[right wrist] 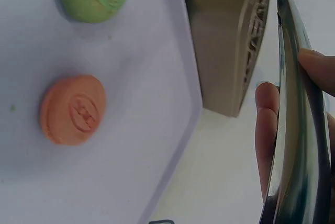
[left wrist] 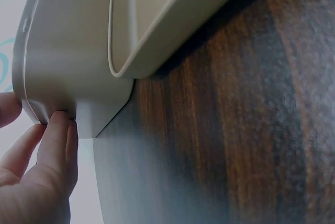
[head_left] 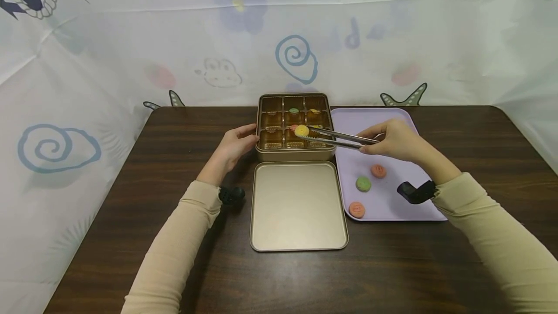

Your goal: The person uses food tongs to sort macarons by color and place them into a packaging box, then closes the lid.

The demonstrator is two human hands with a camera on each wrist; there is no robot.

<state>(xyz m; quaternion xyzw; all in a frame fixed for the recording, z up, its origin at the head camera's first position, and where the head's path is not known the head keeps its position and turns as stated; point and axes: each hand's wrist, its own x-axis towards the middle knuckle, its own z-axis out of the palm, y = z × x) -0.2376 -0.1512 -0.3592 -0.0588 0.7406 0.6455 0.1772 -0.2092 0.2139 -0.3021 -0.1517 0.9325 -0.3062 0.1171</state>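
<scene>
Here, yellow piece (head_left: 302, 131) in tongs (head_left: 348, 136) above tin (head_left: 296, 156), room to every rim (head_left: 294, 149).

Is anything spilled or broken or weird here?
Nothing looks spilled or broken. One odd little thing: a tiny green speck lies alone on the purple tray, near an orange stamped disc. It might be a crumb. The yellow disc is held properly in the metal tongs.

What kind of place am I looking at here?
Probably an indoor tabletop set up for filming, though I can't be sure: a creased, printed white sheet stands right behind a dark wood-grain table, and a black device sits at each wrist.
</scene>
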